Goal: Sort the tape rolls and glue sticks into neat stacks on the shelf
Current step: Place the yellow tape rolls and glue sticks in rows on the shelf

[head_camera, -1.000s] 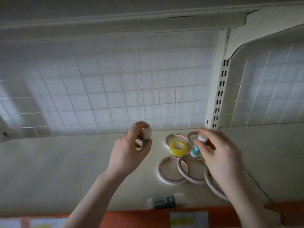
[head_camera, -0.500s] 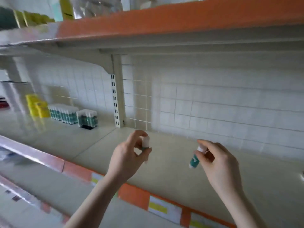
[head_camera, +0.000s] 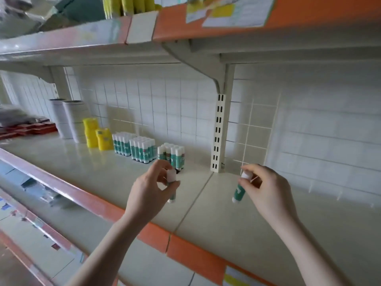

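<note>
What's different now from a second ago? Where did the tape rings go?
The view swung left along the shelf: the tape rings are out of sight, and standing glue sticks have come into view. Unchanged: left hand and right hand each still pinch a glue stick by its cap.

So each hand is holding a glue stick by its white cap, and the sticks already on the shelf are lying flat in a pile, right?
Not quite. The head view shows the left hand and right hand each pinching a glue stick by its white cap, but the glue sticks on the shelf are standing upright in tidy blocks, caps up, not lying flat in a pile.
</note>
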